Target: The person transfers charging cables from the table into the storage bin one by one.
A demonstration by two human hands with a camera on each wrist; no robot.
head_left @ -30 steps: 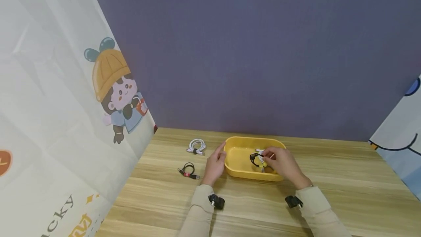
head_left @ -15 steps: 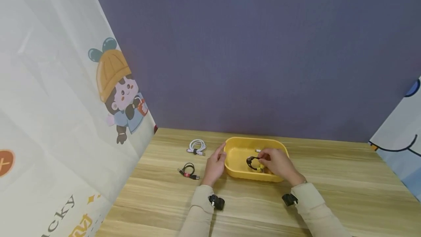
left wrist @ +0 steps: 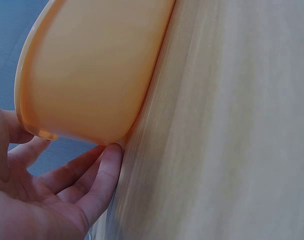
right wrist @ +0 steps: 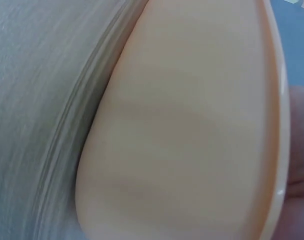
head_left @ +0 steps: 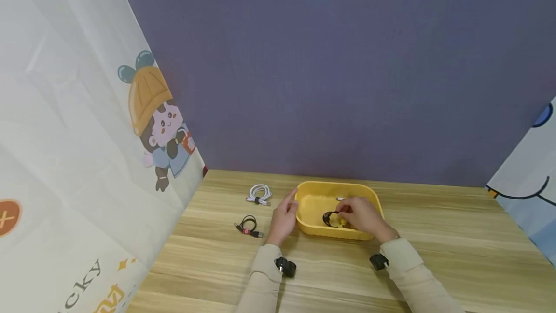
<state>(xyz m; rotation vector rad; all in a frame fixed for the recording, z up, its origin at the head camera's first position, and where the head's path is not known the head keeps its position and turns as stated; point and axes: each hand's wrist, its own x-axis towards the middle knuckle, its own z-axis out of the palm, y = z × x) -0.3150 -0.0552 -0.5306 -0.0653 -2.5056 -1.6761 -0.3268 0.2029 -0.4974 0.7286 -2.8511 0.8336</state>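
A yellow plastic basket [head_left: 319,232] stands on the wooden table. My left hand [head_left: 283,221] rests against its left end, index finger extended along the wall. In the left wrist view, fingertips [left wrist: 111,152] touch the lower part of the yellow wall. My right hand [head_left: 365,216] reaches over the right side and pinches a coiled black cable [head_left: 326,220] low inside the basket. A white cable plug [head_left: 340,199] shows beyond its fingers. Something yellow [head_left: 343,223] lies under this hand, mostly hidden. The right wrist view shows mainly the outer wall [right wrist: 177,120], with part of the hand behind the rim.
Left of the basket, a coiled white cable [head_left: 259,194] with a black tie lies on the table [head_left: 208,255]. Nearer lies a coiled black cable with a red tie [head_left: 246,231]. A dark blue panel [head_left: 330,71] rises behind the table, with a printed white sheet [head_left: 78,124] at left.
My right hand has moved a little left and lower inside the basket with the black cable pinched. The left hand has stayed at the basket's end.
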